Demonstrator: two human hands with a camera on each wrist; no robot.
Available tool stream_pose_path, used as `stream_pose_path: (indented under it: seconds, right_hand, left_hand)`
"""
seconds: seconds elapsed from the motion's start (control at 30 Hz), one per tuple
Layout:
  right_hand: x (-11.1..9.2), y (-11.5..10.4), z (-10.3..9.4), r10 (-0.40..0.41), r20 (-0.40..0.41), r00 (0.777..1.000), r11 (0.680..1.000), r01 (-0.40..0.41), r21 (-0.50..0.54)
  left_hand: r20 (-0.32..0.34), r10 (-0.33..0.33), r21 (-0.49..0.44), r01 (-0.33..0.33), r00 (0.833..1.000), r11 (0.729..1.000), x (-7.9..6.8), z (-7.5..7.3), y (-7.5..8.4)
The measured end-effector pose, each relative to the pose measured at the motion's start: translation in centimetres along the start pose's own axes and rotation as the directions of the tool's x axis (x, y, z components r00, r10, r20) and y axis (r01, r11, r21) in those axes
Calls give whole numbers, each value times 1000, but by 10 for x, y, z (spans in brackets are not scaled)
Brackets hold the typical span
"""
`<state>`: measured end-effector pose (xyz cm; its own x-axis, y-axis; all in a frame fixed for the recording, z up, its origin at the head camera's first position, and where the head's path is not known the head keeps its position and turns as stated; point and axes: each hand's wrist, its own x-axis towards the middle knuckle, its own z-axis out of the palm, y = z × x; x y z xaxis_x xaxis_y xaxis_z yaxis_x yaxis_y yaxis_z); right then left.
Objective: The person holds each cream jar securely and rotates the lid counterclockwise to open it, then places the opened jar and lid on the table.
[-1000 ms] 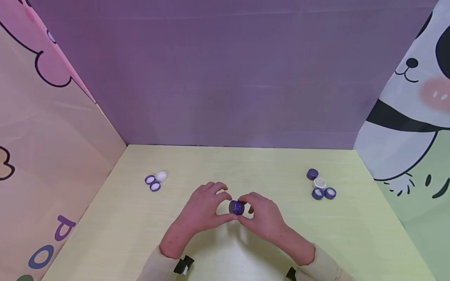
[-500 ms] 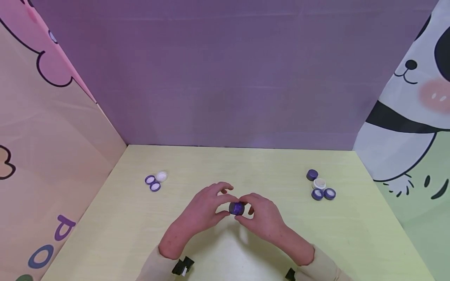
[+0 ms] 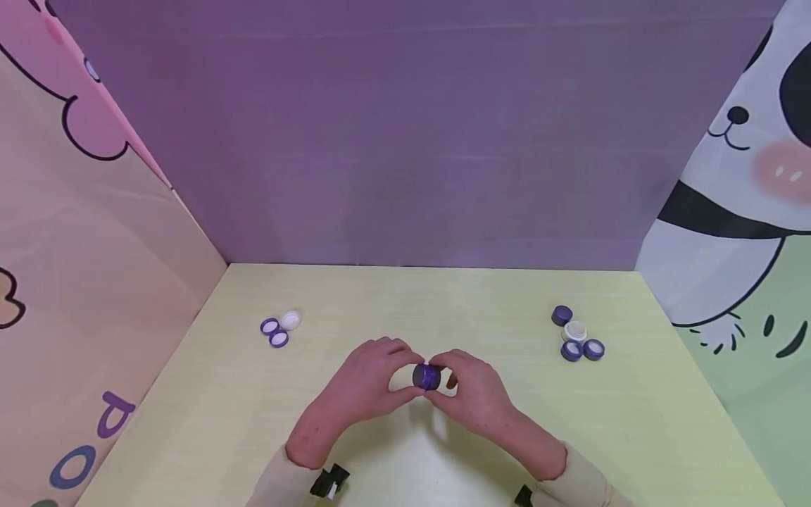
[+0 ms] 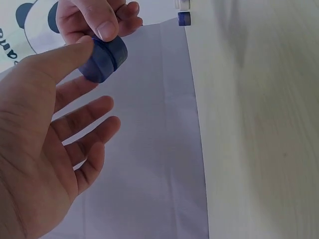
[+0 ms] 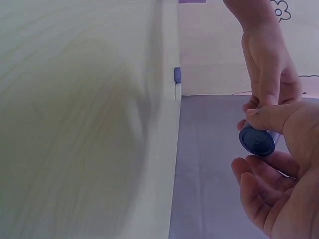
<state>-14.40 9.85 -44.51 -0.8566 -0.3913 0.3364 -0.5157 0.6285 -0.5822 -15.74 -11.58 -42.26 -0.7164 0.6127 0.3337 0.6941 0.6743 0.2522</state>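
A small round purple jar is held above the table between both hands, lying on its side with its ends facing left and right. My left hand pinches its left part between thumb and forefinger; the other fingers stay off it, as the left wrist view shows. On the other side, my right hand grips the jar with thumb and forefinger. The right wrist view shows one flat round end of the jar. Fingers hide part of the seam around its middle.
On the table's left lie a white lid and two purple-rimmed lids. At the right stand a purple jar, a white jar and two purple open-looking jars. A purple wall closes the back.
The left thumb and fingers have shifted around the jar, reaching farther over it half a second ago and drawing back since. The right hand and the jar have stayed in nearly the same place.
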Motion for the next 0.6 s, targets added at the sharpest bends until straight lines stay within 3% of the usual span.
stream_pose_path:
  seconds: [0.27, 0.6]
  right_hand:
    - [0, 0, 3, -11, -26, 1000, 1000, 12, 18]
    - [-1, -2, 3, 17, -9, 1000, 1000, -17, 11]
  left_hand:
    - [19, -58, 48, 57, 998, 997, -1, 1, 0]
    - [-3, -80, 10, 81, 997, 997, -2, 0, -2]
